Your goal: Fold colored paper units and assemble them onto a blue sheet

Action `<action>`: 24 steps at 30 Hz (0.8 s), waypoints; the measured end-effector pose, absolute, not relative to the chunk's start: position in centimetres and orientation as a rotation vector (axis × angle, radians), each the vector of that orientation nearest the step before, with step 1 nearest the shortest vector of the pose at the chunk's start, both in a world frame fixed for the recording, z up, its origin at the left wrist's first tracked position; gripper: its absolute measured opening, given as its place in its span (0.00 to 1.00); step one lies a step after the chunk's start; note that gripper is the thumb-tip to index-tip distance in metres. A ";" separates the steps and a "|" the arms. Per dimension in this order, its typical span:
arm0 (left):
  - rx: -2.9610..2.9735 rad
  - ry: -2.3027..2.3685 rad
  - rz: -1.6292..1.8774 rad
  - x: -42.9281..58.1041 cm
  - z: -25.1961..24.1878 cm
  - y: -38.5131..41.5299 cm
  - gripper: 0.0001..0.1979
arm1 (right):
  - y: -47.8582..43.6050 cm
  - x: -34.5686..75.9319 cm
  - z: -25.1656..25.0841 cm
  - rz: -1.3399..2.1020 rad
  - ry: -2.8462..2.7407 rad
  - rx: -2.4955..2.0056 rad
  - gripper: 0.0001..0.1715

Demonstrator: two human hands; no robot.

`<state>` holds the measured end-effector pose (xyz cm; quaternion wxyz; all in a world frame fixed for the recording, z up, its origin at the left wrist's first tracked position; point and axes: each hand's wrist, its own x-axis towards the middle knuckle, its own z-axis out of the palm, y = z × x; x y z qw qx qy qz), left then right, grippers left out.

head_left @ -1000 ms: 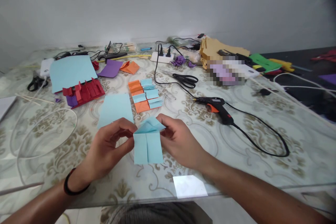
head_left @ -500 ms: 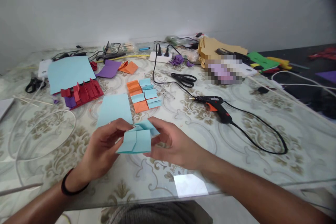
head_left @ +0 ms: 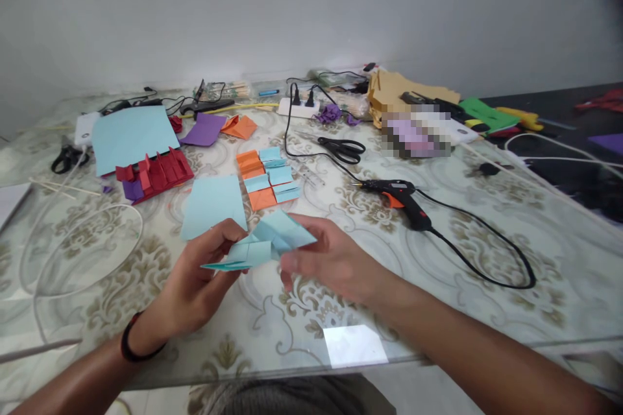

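A folded light blue paper piece [head_left: 263,245] is held just above the glass table [head_left: 487,298] between both hands. My left hand [head_left: 199,285] pinches its left side with thumb and fingers. My right hand [head_left: 331,259] grips its right side, fingers curled under the raised flap. The piece lies nearly flat, its near edge pointing left. A plain light blue sheet [head_left: 213,204] lies on the table just behind my left hand. Further back sits a cluster of small folded orange and blue pieces [head_left: 267,176].
A black and orange glue gun [head_left: 402,198] with a looping cord lies to the right. Black scissors [head_left: 343,148], a power strip [head_left: 299,106], red folded pieces [head_left: 156,172], a large blue sheet [head_left: 129,133], purple paper [head_left: 204,128] and a pile of coloured materials [head_left: 428,110] fill the back.
The blue piece has tipped from upright and facing me to nearly flat, and its top flap has opened out to the right. Both hands stayed on it, turning slightly.
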<state>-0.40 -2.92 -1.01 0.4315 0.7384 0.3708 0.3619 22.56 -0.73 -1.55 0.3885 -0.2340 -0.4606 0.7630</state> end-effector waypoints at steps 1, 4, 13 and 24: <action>1.865 0.909 0.906 -0.4 -1.1 -2.9 0.03 | -0.8 22.5 -1.5 1.949 -1.207 -0.626 0.17; 1.945 0.889 0.900 -0.2 -1.0 -2.9 0.01 | -1.3 22.4 -1.3 1.865 -1.338 -0.859 0.13; 2.059 1.005 0.848 0.3 -1.1 -2.9 0.10 | -2.1 22.0 -1.2 1.513 -1.672 -1.150 0.11; 2.027 1.016 0.877 0.6 -0.8 -3.6 0.04 | -2.3 21.4 -1.1 1.740 -1.441 -0.963 0.09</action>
